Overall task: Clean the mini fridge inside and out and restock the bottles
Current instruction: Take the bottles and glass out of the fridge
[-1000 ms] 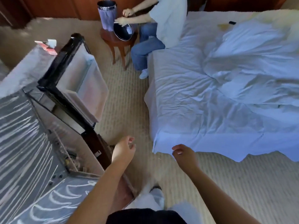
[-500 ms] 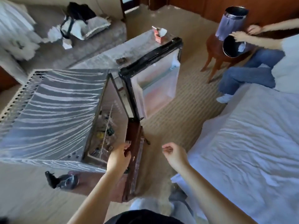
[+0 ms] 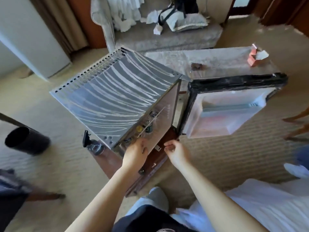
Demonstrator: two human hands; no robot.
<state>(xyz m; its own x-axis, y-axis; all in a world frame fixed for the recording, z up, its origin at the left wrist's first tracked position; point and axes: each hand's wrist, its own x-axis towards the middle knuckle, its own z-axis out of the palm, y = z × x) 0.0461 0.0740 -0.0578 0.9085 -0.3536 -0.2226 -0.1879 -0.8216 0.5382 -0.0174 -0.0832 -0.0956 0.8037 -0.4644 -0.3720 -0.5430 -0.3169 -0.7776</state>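
The mini fridge (image 3: pixel 117 101) is set centrally, its door (image 3: pixel 234 104) swung toward 3 o'clock. Its near front edge is touched by the left hand (image 3: pixel 136 153), grip unclear; the right hand (image 3: pixel 176 152) is curled on nothing. Bare carpet (image 3: pixel 63 164) is seen at 9 o'clock.

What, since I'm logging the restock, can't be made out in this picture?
Head view:
- Contents of the fridge: too small and blurred to identify, seen nearly edge-on.
- Left hand: fingers hidden behind its own back, grip unclear.
- Right hand: whether its curled fingers pinch anything, too small.
- Shoe: wearer cut off by the right edge.
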